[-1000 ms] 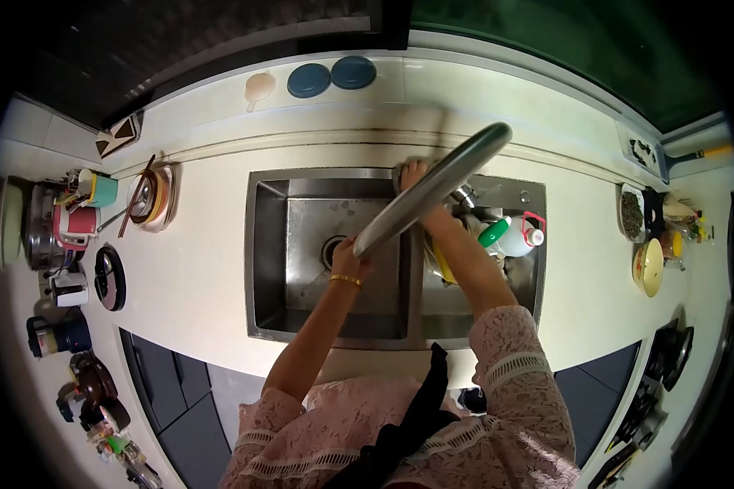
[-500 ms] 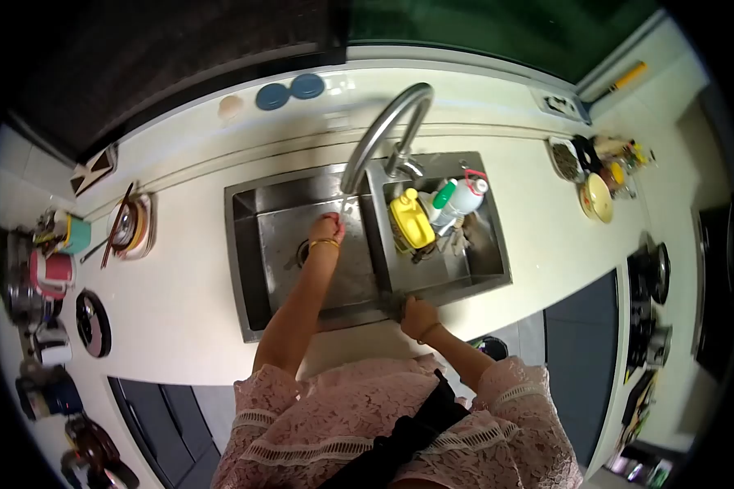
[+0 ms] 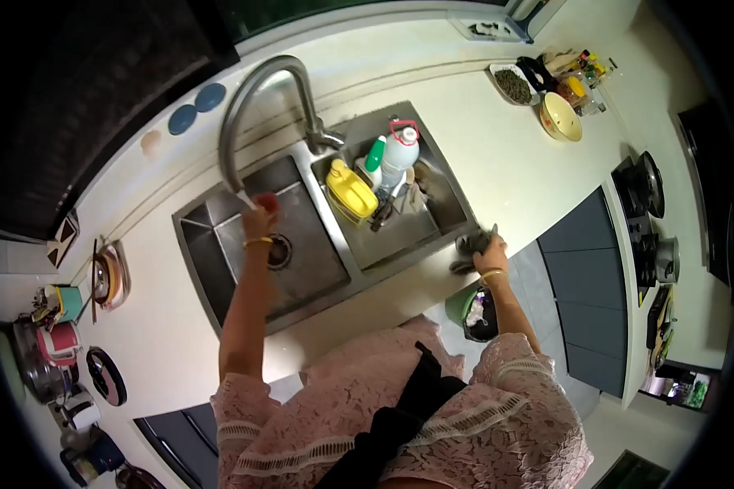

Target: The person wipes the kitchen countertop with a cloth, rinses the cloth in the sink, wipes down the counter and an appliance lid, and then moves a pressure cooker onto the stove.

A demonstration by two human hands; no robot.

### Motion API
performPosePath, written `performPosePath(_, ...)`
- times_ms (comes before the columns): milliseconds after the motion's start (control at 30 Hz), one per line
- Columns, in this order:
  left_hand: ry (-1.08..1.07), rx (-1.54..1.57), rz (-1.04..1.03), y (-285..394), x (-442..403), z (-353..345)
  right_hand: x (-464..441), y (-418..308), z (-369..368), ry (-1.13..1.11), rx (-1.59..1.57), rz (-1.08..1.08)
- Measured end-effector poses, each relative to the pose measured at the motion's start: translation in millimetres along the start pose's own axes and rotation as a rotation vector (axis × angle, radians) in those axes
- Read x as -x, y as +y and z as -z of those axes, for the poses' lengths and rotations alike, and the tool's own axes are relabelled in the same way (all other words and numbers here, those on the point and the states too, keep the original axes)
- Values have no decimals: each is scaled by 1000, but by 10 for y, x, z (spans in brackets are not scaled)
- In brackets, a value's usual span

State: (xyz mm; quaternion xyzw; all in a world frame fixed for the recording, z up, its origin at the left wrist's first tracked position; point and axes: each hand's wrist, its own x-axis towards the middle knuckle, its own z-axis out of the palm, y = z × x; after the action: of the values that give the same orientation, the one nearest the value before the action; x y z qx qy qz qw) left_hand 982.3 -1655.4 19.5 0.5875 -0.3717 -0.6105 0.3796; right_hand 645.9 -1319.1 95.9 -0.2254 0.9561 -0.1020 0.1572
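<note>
My left hand (image 3: 260, 218) is under the spout of the curved steel faucet (image 3: 230, 155), over the left basin (image 3: 308, 265). Motion smears its fingers, so their pose is unclear. To the right of the sink, at the counter's front edge, my right hand (image 3: 491, 256) grips a dark grey cloth (image 3: 466, 251), which is bunched up and rests on the counter.
In the right basin are a yellow caddy (image 3: 352, 193), a green-capped bottle (image 3: 374, 156) and a large clear bottle (image 3: 400, 153). A bin (image 3: 475, 314) stands on the floor below. Farther right are a yellow bowl (image 3: 560, 117) and a white dish (image 3: 514, 84).
My right hand has carried the grey cloth from the sink's front rim rightward onto the counter. My left hand stays beneath the faucet. The view has turned and shifted right.
</note>
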Motion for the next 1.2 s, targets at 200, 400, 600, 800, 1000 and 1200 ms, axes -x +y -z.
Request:
performPosePath(200, 3, 11, 115, 415, 388, -134, -799, 638, -613, 132, -231, 413)
performPosePath(400, 117, -38, 111, 416, 379, -222, -241, -76, -743, -413, -237, 646)
performPosePath(600, 342, -137, 154, 777, 602, -471, -262, -332, -743, -637, -418, 918)
performPosePath(800, 422, 81, -13, 860, 540, -333, -1810, 169, -125, -131, -660, 372)
performPosePath(1000, 408, 136, -77, 631, 487, -299, -2991, -768, -175, -378, -1000, 240)
performPosePath(1200, 405, 182, -5, 421, 620, -289, -3386, -2510, -642, -950, -627, 495)
